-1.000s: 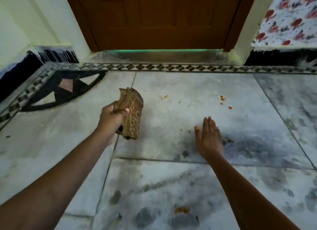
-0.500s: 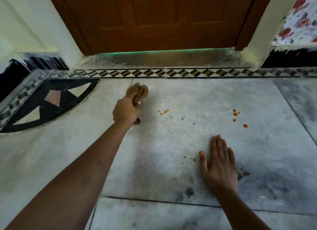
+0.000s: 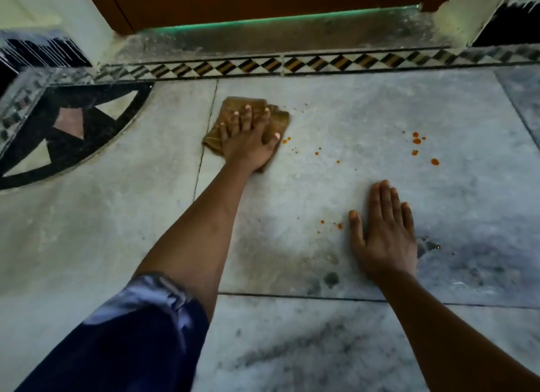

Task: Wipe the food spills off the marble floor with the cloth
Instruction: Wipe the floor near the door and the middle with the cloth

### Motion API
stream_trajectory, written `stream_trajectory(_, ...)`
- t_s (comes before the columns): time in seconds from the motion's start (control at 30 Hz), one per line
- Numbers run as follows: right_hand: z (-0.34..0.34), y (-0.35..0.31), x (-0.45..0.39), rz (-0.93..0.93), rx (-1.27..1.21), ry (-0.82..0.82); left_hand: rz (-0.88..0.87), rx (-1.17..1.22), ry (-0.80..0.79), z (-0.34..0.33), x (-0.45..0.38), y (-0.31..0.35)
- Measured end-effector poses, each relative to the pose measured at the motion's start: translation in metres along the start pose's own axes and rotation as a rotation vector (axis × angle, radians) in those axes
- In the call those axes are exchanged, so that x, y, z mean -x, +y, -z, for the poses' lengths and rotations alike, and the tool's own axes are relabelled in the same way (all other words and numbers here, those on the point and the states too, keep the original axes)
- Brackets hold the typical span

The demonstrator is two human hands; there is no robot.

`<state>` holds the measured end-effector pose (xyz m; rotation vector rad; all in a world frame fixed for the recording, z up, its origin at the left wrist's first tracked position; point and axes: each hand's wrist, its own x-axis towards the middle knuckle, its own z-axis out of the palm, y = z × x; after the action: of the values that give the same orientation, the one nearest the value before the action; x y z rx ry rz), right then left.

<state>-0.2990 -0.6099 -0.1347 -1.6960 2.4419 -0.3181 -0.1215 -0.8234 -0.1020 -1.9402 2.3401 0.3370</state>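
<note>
Now the wiping stroke is about to start, judging by how things lie. The left hand [image 3: 248,142] lies flat on the folded mustard-brown cloth [image 3: 233,105], fingers straight and slightly spread, palm pressing it onto the pale grey marble floor [image 3: 365,105]; nothing is pinched or curled round. The right hand [image 3: 384,234] rests flat on the same slab, fingers together and straight, holding nothing and apparently bracing the body.

To do the step well, the palm should keep even pressure so the whole fold stays in contact, and the sweep should run rightward through the spills in one pass, gathering them under the leading edge and not smearing them outward. A loose fold could bunch under the fingers, so keeping them spread helps.

The nearest orange sauce droplets [image 3: 287,140] lie just beside the cloth's right edge, next to the thumb. A thin trail of specks [image 3: 317,153] runs further right. The larger orange-red drops [image 3: 417,141] sit well apart to the right, ahead of the bracing hand. A last small orange cluster [image 3: 339,225] lies just left of the right thumb, so that hand may need to lift clear.
</note>
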Motion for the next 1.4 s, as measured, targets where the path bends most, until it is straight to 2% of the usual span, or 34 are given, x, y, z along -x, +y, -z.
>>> stream_trajectory(0.1, 0.002, -0.001, 0.0, -0.011, -0.003, -0.008, -0.212, -0.045, -0.015, -0.008, 0.043, -0.002)
stream_trajectory(0.17, 0.002, -0.001, 0.0, -0.015, -0.009, -0.017, -0.271, -0.093, 0.024, -0.013, 0.065, -0.027)
stream_trajectory(0.23, 0.002, 0.0, 0.0, -0.019, -0.014, -0.013, -0.184, -0.143, 0.07, -0.009, 0.066, -0.052)
stream_trajectory(0.33, 0.001, -0.001, 0.0, -0.015, -0.023, 0.004, 0.024, -0.085, -0.003, -0.001, 0.032, -0.067)
stream_trajectory(0.43, 0.0, 0.0, 0.0, -0.01, -0.023, 0.013, 0.06, -0.012, -0.031, 0.007, -0.006, -0.045)
stream_trajectory(0.5, 0.0, -0.001, 0.0, -0.007, -0.021, 0.008, 0.003, -0.019, -0.058, 0.006, -0.015, -0.022)
stream_trajectory(0.6, 0.002, -0.001, 0.0, -0.01, -0.021, 0.0, -0.186, -0.08, -0.052, -0.004, 0.013, 0.004)
stream_trajectory(0.7, 0.002, -0.001, 0.0, -0.008, -0.027, -0.002, -0.307, -0.114, -0.019, -0.011, 0.042, -0.015)
stream_trajectory(0.77, 0.001, -0.001, 0.0, -0.011, -0.033, 0.0, -0.225, -0.126, -0.003, -0.008, 0.036, -0.039)
stream_trajectory(0.83, 0.001, -0.001, 0.0, -0.009, -0.036, 0.003, -0.054, -0.083, -0.014, 0.0, 0.014, -0.054)
stream_trajectory(0.93, 0.0, 0.0, 0.0, -0.001, -0.041, 0.009, 0.069, -0.014, -0.048, 0.009, -0.018, -0.036)
stream_trajectory(1.0, 0.0, 0.001, 0.0, -0.003, -0.039, 0.009, 0.007, -0.008, -0.052, 0.005, -0.019, -0.007)
stream_trajectory(1.1, 0.001, 0.0, 0.0, -0.003, -0.035, 0.0, -0.194, -0.04, -0.022, -0.012, 0.02, 0.024)
stream_trajectory(1.2, 0.002, 0.0, 0.0, -0.005, -0.036, -0.009, -0.354, -0.106, 0.021, -0.023, 0.059, 0.004)
stream_trajectory(1.27, 0.003, 0.0, 0.0, -0.009, -0.042, -0.003, -0.295, -0.129, 0.036, -0.018, 0.055, -0.022)
stream_trajectory(1.4, 0.001, 0.0, 0.0, -0.008, -0.045, 0.013, 0.018, -0.065, 0.006, 0.0, -0.002, -0.035)
